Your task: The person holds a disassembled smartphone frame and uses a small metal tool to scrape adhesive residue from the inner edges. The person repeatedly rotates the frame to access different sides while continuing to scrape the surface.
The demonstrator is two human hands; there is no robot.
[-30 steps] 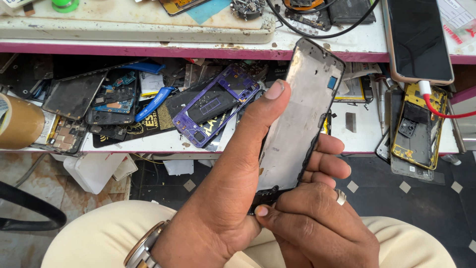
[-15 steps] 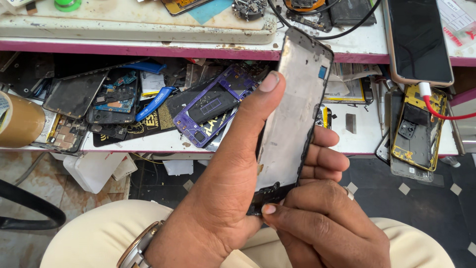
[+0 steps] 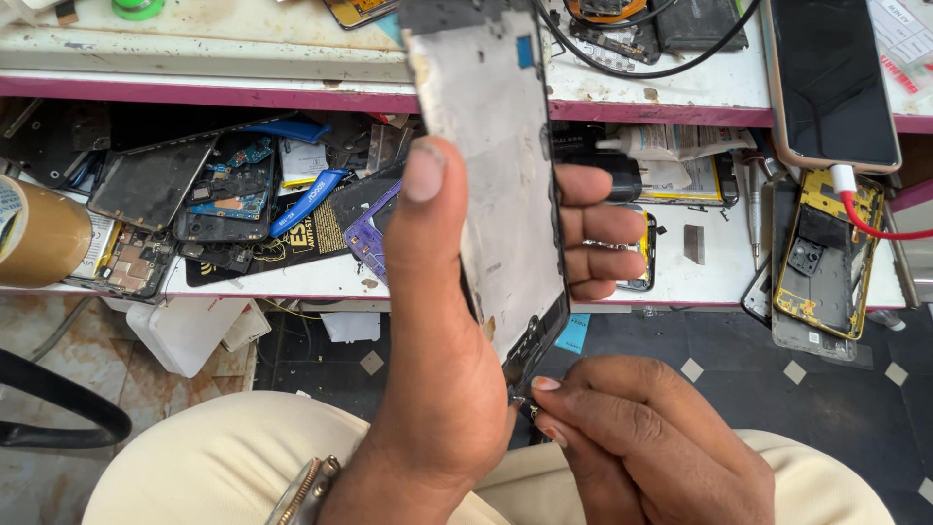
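The phone frame (image 3: 491,165) is held more upright than half a second ago, when it leaned to the right; its top now overlaps the worktop (image 3: 243,44) edge and runs out of view. It is gripped by the left hand (image 3: 457,321), thumb laid along its grey face and three fingers wrapped round its right edge. The right hand (image 3: 632,437) has stayed at the frame's lower end, its fingertips pinched narrow against the bottom corner; what they hold, if anything, cannot be told.

One frame and two hands are counted. One black phone (image 3: 831,78) lies right of the frame on the worktop, with one red cable (image 3: 875,224) below it. One yellow opened phone (image 3: 826,253) sits on the shelf (image 3: 709,272) right of the frame. One tape roll (image 3: 34,233) is seen far left of the frame.
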